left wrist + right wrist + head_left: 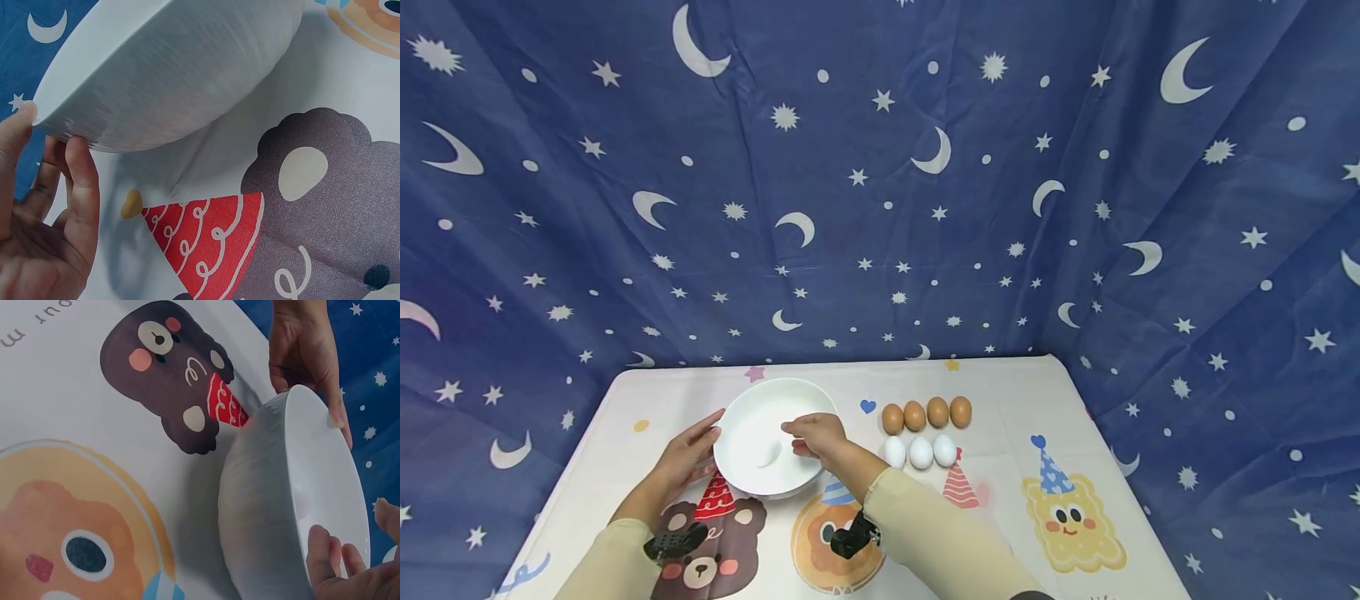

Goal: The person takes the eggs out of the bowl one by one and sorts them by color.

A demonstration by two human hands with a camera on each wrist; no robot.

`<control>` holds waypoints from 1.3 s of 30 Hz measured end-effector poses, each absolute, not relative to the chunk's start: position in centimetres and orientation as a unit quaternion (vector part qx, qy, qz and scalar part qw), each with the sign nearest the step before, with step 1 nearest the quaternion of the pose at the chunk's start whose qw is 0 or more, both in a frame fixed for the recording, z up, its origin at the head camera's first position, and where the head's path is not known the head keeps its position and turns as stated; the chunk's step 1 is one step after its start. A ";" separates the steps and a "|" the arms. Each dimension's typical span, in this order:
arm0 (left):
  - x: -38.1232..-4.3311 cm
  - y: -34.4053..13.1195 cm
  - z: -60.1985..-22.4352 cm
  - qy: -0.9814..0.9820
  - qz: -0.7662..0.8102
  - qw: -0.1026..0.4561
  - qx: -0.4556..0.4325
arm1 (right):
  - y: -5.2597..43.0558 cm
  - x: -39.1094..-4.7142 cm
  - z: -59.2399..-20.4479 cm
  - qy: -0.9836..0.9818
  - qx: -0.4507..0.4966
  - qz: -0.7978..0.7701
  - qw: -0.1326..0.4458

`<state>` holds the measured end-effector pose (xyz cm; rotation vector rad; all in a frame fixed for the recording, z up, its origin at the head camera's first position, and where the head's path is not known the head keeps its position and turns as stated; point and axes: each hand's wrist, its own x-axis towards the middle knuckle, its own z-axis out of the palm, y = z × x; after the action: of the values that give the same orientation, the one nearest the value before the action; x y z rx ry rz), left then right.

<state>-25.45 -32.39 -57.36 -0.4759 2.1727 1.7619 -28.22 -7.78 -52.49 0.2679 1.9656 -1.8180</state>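
Note:
A large white bowl (pixel 756 408) stands on the table at left of centre. Inside it, low on the near left, lies a white egg (pixel 766 453), faint against the white wall. My left hand (pixel 688 454) holds the bowl's left rim; in the left wrist view the thumb (pixel 19 128) is on the rim and the fingers (pixel 82 165) are against the outside. My right hand (pixel 818 435) reaches over the right rim, fingers inside the bowl. In the right wrist view its thumb stands apart from the bent fingers (pixel 320 553), with nothing visible between them.
Right of the bowl, several brown eggs (pixel 937 412) lie in a row, with a row of white eggs (pixel 921 452) in front. The white tablecloth (pixel 1000 392) carries printed cartoon figures. A blue curtain (pixel 880 208) with moons and stars stands behind and at the sides.

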 end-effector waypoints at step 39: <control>-25.5 -32.5 -57.5 0.745 0.627 0.147 -0.176 | -12.3 -28.6 -56.8 0.800 0.136 -0.554 0.186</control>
<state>-25.49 -32.46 -57.49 -0.5073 2.1426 1.8029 -28.56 -12.29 -56.84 0.3829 2.2541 -1.5597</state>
